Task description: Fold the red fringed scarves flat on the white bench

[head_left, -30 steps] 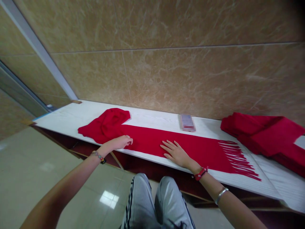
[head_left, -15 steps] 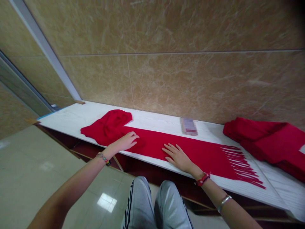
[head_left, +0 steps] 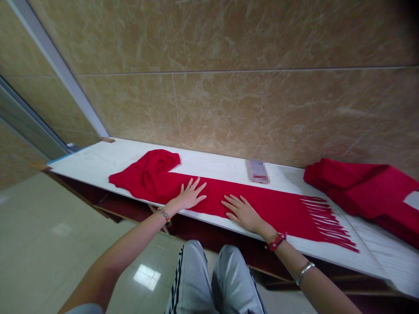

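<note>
A red fringed scarf lies along the white counter, its right part flat and its left end heaped in loose folds. The fringe fans out at the right end. Fingers spread, my left hand rests on the scarf just right of the heap. My right hand lies flat on the cloth a little farther right, also with fingers apart. Neither hand grips anything.
Folded red cloth is piled at the counter's right. A small blurred packet lies near the tiled wall. Dark open shelves run beneath the counter's front edge. My knees are just below it.
My left hand has moved right along the scarf, and its bent fingers have spread flat. My right hand stays in nearly the same place on the cloth.
</note>
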The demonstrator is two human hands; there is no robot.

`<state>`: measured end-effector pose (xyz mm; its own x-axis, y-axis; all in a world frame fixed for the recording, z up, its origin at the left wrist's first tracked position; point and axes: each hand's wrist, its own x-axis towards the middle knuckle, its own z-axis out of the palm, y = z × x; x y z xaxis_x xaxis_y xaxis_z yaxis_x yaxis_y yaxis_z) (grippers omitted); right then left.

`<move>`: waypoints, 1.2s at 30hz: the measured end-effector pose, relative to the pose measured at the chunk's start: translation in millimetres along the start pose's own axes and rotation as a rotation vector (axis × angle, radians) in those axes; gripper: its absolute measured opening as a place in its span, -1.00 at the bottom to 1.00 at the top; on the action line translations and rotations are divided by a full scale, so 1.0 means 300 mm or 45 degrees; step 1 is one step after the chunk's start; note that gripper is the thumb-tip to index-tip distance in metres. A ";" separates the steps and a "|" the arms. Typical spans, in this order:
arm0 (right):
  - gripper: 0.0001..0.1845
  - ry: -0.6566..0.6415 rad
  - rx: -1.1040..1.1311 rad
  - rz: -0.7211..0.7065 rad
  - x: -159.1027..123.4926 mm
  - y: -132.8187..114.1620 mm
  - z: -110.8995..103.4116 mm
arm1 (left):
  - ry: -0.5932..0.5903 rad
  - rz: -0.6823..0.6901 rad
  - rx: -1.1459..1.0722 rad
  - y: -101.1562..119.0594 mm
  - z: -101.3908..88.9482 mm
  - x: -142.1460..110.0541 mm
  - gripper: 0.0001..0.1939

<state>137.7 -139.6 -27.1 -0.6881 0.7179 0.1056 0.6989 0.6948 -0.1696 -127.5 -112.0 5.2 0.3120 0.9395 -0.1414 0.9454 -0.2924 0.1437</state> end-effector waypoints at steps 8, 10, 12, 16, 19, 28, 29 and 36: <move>-0.43 -0.022 0.191 0.105 0.054 0.022 -0.052 | -0.045 -0.001 -0.008 -0.005 0.028 0.046 -0.38; -0.40 0.072 0.172 0.200 0.092 0.034 -0.059 | 0.095 0.089 0.008 0.024 0.020 0.073 -0.42; -0.39 0.107 0.094 0.249 0.118 0.046 -0.050 | 0.170 0.130 0.042 0.052 0.029 0.101 -0.44; -0.44 0.064 -0.077 0.288 0.087 0.098 -0.005 | 0.177 0.051 0.102 0.052 0.076 0.135 -0.46; -0.47 0.088 -0.172 0.394 -0.020 0.189 0.011 | 0.200 0.014 0.122 0.019 0.096 0.133 -0.45; -0.48 0.176 -0.405 0.878 -0.353 0.454 -0.050 | 0.026 -0.084 0.149 0.048 0.043 0.155 -0.39; -0.45 0.198 -0.405 0.901 -0.332 0.439 -0.059 | 0.051 -0.084 0.169 0.076 0.038 0.170 -0.38; -0.40 0.182 -0.170 0.443 -0.056 0.227 -0.043 | 0.208 0.221 0.160 0.245 0.094 0.282 -0.47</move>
<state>199.2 -103.8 -27.7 -0.3781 0.9037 0.2011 0.9113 0.4016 -0.0910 -29.0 -59.1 -23.7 0.4605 0.8869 0.0365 0.8867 -0.4616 0.0278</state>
